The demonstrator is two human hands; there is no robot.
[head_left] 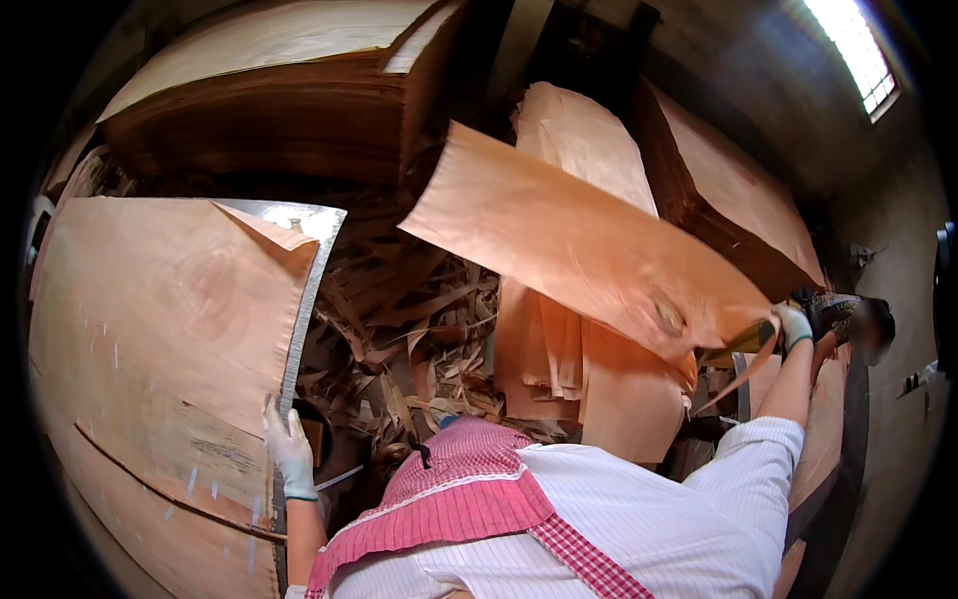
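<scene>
My right hand (795, 324), in a pale glove, is stretched far out to the right and closed on the end of a wood veneer sheet (599, 250). That sheet hangs in the air, slanting up to the left, with a knot mark near my hand and a thin torn strip hanging down. My left hand (287, 449), gloved too, rests with its fingers stretched at the edge of a metal-rimmed worktable. Beside it lies another veneer sheet (190, 290) with its far corner folded over.
A tall veneer stack (259, 120) stands at the far left, another stack (718, 180) at the far right. Under the raised sheet is a pile of loose veneer (584, 130). Veneer scraps (389, 319) cover the floor between. Another person (866, 324) shows at the right.
</scene>
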